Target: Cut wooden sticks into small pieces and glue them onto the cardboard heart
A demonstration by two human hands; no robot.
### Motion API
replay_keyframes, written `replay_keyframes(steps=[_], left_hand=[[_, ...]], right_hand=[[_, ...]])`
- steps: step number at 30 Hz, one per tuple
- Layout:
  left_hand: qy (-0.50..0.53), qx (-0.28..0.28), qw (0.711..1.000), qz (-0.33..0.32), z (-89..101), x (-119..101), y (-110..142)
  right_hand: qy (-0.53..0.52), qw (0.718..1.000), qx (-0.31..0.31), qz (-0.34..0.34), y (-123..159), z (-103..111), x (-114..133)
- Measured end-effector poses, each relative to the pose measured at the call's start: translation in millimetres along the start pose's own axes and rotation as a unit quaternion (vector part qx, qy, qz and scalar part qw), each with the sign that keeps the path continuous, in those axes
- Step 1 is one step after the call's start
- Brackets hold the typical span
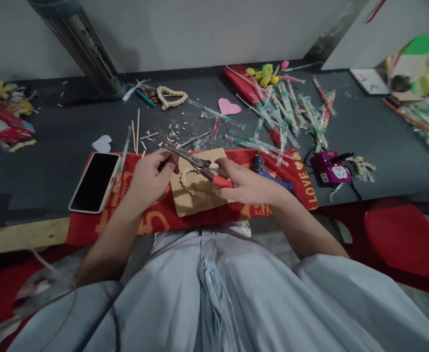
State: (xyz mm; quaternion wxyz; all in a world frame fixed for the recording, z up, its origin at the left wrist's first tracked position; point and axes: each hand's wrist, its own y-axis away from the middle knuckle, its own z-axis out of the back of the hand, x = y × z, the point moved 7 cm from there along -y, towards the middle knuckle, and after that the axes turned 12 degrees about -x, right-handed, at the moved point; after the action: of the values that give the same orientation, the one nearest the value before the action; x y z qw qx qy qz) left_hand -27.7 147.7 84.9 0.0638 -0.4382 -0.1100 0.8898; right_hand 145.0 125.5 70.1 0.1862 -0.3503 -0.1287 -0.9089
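My right hand (249,183) is closed around a pair of cutters (196,162) with a red grip and dark metal jaws, which point up and left. At the jaw tips, my left hand (150,176) pinches with thumb and fingers; whatever it holds there is too small to make out. Below the cutters lies a square brown card (185,208) with a heart-shaped outline of small pale pieces (196,192) on it. The card rests on a red cloth (156,220). Several thin wooden sticks (138,127) and chopped bits (174,132) lie just beyond my left hand.
A phone (95,183) lies left on the cloth's edge. A blue glue gun (269,176) rests on its right part, near a purple device (332,168). Behind are a finished-looking beaded heart (172,98), a pink paper heart (229,106) and wrapped stick bundles (288,105).
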Motion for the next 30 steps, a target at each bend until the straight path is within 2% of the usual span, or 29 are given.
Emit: replay_keyframes(steps=[15,30], left_hand=[[0.011,-0.031,0.999,0.019,11.0,-6,13],[-0.072,-0.095,0.993,-0.003,16.6,-2,18]], right_hand=[[-0.027,0.999,0.019,0.019,7,-2,4],[-0.033,0.999,0.02,0.024,5,-6,1]])
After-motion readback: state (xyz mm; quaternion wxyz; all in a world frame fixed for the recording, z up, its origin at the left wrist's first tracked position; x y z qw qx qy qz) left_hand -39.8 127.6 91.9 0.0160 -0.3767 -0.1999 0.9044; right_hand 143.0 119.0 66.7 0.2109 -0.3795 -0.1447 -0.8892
